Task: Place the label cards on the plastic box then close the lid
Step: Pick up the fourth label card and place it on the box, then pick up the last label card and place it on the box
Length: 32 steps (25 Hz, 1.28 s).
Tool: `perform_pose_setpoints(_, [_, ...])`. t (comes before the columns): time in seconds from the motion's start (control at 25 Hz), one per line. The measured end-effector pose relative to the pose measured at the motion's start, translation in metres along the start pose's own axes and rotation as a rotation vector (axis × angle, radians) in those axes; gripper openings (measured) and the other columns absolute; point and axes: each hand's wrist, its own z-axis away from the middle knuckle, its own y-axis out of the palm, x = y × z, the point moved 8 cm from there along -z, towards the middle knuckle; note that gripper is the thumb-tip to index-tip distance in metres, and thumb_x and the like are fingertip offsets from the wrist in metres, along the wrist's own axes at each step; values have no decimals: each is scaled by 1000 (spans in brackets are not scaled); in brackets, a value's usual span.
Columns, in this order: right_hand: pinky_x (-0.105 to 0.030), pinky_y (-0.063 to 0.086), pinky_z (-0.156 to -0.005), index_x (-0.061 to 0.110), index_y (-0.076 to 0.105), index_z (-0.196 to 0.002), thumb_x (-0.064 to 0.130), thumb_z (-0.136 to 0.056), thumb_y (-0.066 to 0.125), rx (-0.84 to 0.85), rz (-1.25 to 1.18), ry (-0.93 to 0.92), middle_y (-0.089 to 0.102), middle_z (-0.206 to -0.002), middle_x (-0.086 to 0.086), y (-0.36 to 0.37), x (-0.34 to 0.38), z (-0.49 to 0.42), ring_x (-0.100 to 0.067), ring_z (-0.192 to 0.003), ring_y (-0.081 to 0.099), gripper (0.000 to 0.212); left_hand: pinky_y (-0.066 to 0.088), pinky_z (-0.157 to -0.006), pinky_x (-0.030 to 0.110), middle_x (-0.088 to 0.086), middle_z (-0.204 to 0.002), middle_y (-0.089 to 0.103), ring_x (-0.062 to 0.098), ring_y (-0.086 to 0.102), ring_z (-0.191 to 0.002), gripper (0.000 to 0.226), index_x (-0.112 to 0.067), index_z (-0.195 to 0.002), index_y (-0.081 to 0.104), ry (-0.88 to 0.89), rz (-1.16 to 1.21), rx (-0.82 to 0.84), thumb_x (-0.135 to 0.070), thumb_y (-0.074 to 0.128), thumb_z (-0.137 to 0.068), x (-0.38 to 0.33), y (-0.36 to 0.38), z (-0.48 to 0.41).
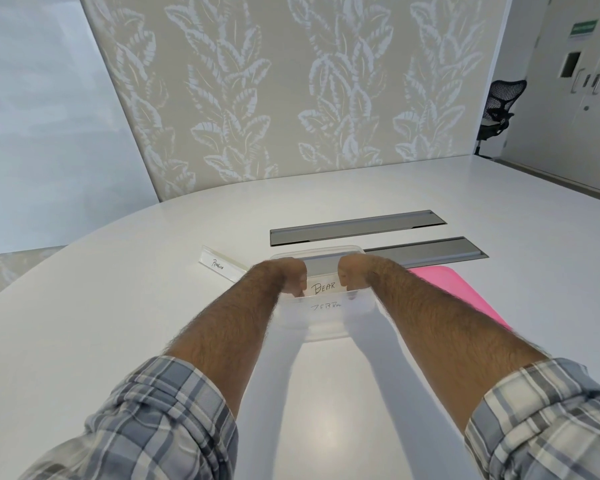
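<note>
Head view, frame centre: I see my left hand (288,277) and right hand (352,275) both pinching the BEAR card (323,288) inside the clear plastic box (326,323); the pink lid (465,292) lies at right.

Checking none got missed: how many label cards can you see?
3. BEAR is in the box between both hands, ZEBRA shows through its near wall, PENGUIN lies on the table left. Others may be hidden.

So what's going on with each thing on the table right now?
Box: open, no lid on.
Lid: off, flat on the table right of the box.
Bear card: held in the box by both hands.
Zebra card: inside the box.
Penguin card: still out on the table.
Left hand: gripping the Bear card.
Right hand: gripping the Bear card.
</note>
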Motion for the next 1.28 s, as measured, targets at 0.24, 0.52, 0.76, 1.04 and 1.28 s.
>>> perform_pose_setpoints(0.24, [-38,53,-92,7,69,-109,28,-80,76,-146,-128,55,69,-113,-6,-32,-1,18,-26,-107,63,37,50,-98,39,-13,-123,67,13,61,-117,33,-30,-118,70,18,133,-256,-46,62,-90,25,-43,35])
perform_pose_setpoints(0.52, [-41,41,-106,17,50,-138,51,-88,61,-253,-201,60,50,-143,-1,-67,49,16,-23,-131,47,62,29,-117,49,-9,-167,12,18,19,-152,71,-35,-156,26,-59,144,-369,-55,54,-94,119,-50,86])
perform_pose_setpoints(0.76, [-40,36,-112,12,36,-147,57,-89,56,-329,-229,65,42,-152,-7,-96,115,-3,-26,-139,40,76,14,-123,44,3,-169,-3,23,1,-155,75,-26,-160,15,-58,85,-407,-54,48,-99,209,-42,117])
perform_pose_setpoints(1.04, [-41,41,-105,11,46,-139,52,-91,55,-367,-246,151,50,-144,-7,-105,181,-37,-26,-133,45,64,8,-124,45,4,-169,-3,24,-2,-155,79,-25,-161,12,-11,57,-362,-55,48,-98,285,-14,112])
perform_pose_setpoints(1.28, [-41,44,-99,13,47,-136,56,-92,51,-317,-257,204,52,-137,-8,-96,206,-75,-28,-126,50,63,7,-124,44,6,-169,-2,23,-1,-155,80,-25,-161,11,52,47,-346,-55,50,-97,312,-3,88])
